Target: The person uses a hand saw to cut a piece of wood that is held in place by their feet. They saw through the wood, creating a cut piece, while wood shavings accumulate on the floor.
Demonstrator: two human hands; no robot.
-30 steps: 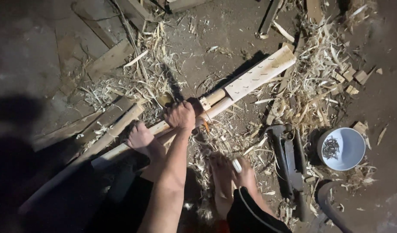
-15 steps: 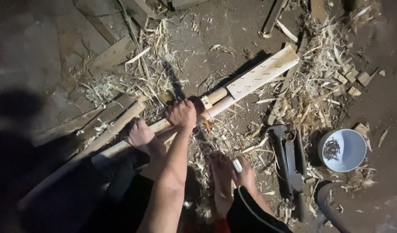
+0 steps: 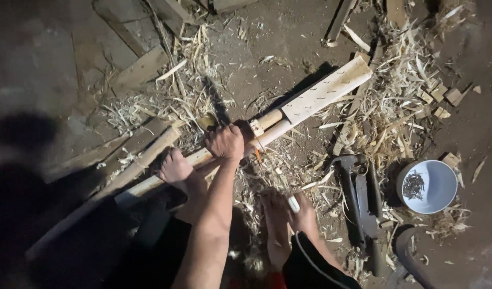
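A long pale wooden pole (image 3: 150, 182) lies slantwise on the dirt floor. Its far end widens into a flat board (image 3: 331, 88) with a row of small marks. My left hand (image 3: 224, 142) is closed around the pole near its middle, beside a short light block (image 3: 256, 127) bound to it. A bare foot (image 3: 176, 168) presses on the pole just left of that hand. My right hand (image 3: 305, 217) rests low by my other bare foot (image 3: 275, 225), pinching a small white stick (image 3: 293, 203).
A white bowl (image 3: 427, 186) with dark nails sits at the right. Dark metal tools (image 3: 358, 198) lie beside it, and a curved blade (image 3: 412, 257) lies below. Wood shavings (image 3: 396, 107) and offcut planks (image 3: 139, 69) litter the ground.
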